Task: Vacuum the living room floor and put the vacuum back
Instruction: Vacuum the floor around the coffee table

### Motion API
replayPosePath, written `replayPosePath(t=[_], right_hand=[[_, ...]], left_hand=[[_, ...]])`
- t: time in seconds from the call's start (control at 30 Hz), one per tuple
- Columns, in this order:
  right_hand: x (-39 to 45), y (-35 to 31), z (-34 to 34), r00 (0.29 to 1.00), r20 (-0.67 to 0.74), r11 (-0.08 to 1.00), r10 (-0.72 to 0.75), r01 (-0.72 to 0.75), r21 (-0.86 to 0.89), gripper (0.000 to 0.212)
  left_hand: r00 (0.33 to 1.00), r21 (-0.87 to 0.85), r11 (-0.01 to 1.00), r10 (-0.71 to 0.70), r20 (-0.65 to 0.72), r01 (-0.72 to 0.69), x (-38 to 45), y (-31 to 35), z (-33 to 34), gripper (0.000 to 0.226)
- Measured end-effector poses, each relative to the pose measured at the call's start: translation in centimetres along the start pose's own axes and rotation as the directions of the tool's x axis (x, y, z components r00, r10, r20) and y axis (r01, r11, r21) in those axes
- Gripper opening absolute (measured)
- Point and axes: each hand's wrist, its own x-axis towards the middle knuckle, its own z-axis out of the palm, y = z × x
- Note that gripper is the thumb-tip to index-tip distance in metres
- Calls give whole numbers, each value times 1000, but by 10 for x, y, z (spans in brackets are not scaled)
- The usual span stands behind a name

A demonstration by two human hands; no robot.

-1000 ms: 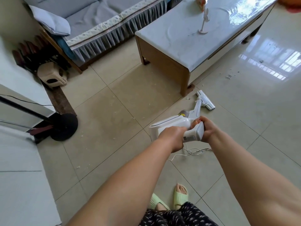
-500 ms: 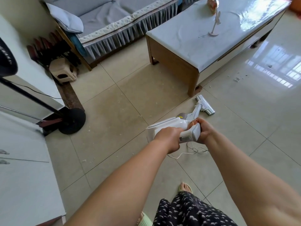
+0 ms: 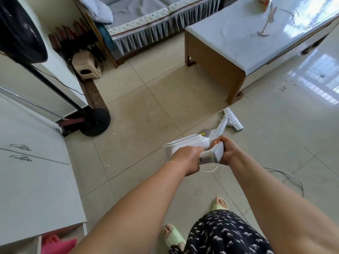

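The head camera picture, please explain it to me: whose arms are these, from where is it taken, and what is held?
The picture comes from one wide-angle camera worn on a person's head, looking forward and down, so the two arms are the person's own. The left hand and right hand both hold the grip of a white stick vacuum. Its floor head rests on the tiled floor near a corner of the coffee table. A white cord trails on the tiles. Small crumbs lie scattered about. A black standing fan is at the left, a sofa behind.

The fan is cut by the left edge, and the left hand hides its own fingers.
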Motion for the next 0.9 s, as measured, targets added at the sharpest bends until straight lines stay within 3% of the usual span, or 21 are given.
replayPosePath(t=[0.53,0.9], right_hand=[[7,148,24,1000,15,999,14,-13,-49,25],[-4,223,8,999,30,994,27,-24,-103,29]], left_hand=[[999,20,1000,-4,-41,5,-102,-109,17,39],[997,19,999,-30,-67,31,-164,-146,56,28]])
